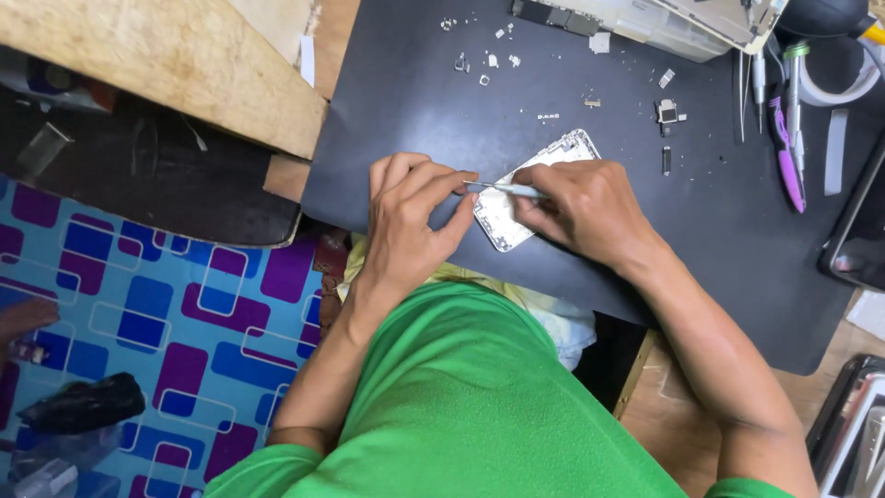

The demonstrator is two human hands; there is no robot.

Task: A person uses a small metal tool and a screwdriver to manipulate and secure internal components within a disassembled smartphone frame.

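Note:
An opened white phone housing (502,217) lies tilted on a black work mat (415,111). My left hand (410,221) rests at its left edge, fingertips touching the tip of a thin metal tool. My right hand (581,203) covers the housing's right side and grips that tool (502,188), a slim silver tweezer or pick held across the housing. Much of the housing is hidden under both hands.
Small screws and metal parts (489,63) are scattered on the mat's far side. A parts tray (664,23) sits at the top, screwdrivers and a purple tool (788,157) at right, a dark phone (857,231) at the right edge. A wooden board (157,65) lies left, patterned floor below.

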